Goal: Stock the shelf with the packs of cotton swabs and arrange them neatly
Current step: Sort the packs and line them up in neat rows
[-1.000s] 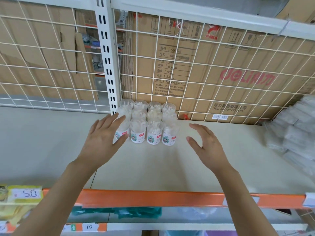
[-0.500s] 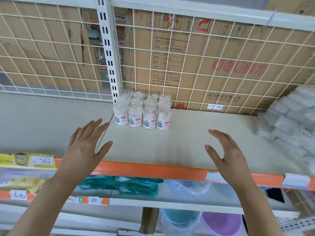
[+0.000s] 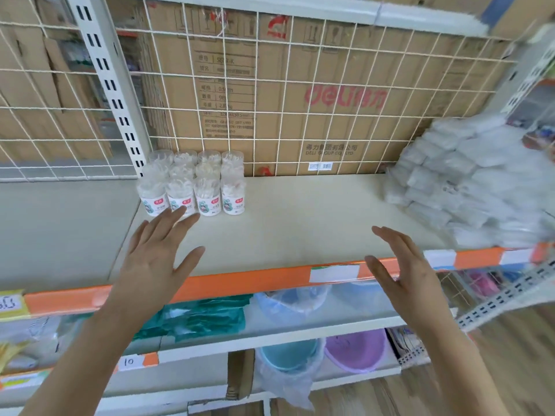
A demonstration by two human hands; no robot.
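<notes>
- Cotton swab packs [image 3: 192, 181]: clear round tubs w/ white labels, standing upright in a tight block, 4 across x 3 deep. They are sitting at the back-left corner of the shelf [image 3: 300, 220], just beside the white slotted post [image 3: 111, 94] and against the wire mesh [image 3: 303, 70].
- Left hand [image 3: 156, 259]: I am holding it flat, palm down, fingers straight and fanned, thumb out to the side, carrying nothing. The fingertips are overlapping the front row of tubs in the view; contact cannot be confirmed.
- Right hand [image 3: 402, 271]: I am holding it edge-on, palm facing inward, fingers straight and close together, thumb apart, carrying nothing. It is hovering over the orange front strip [image 3: 240, 283], well apart from the tubs.
- A pile of plastic-wrapped packs [image 3: 468, 181] is lying at the shelf's right end; blurred, contents unreadable.
- A cardboard box [image 3: 330, 121] w/ red print is standing behind the mesh.
- Lower shelves: teal packets [image 3: 207, 319], a purple basin [image 3: 356, 349], and a tag reading "10" [image 3: 129, 361] are showing.
</notes>
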